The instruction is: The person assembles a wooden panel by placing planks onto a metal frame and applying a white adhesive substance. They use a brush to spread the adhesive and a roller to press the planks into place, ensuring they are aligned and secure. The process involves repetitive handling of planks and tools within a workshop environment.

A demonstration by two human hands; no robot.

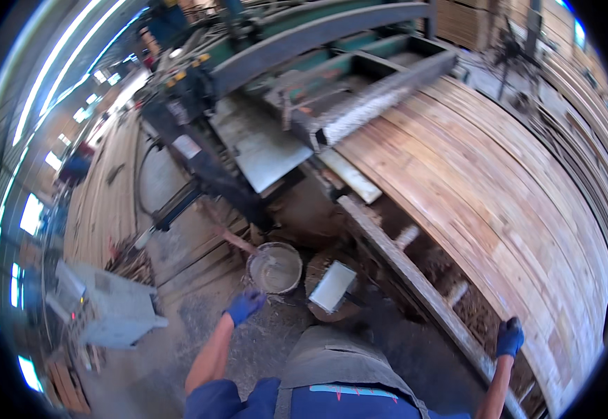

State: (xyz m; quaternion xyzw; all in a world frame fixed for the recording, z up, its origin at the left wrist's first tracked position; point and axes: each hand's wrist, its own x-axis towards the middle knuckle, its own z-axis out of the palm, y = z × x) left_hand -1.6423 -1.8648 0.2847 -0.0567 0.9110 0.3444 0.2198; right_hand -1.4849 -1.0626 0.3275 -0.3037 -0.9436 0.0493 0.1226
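Observation:
My right hand (510, 336), in a blue glove, is curled closed at the near edge of a wide wooden panel (485, 209) made of long joined strips. What its fingers hold, if anything, is hidden. On the other side, my left hand (246, 308), also gloved in blue, hangs over the floor beside a round bucket (274, 268). Its fingers are blurred, so their pose is unclear. The bucket has a pale, crusted inside, and a stick (232, 239) leans at its rim. Right of the bucket, a pale rectangular block (333, 286) rests on a round stump-like base.
A metal rail (415, 269) with rollers runs under the panel's near side. Beyond stands a large press with a heavy steel frame (381, 105). A grey control cabinet (112, 314) stands at left, before long stacked boards (101, 195). Wood debris lies between the rollers.

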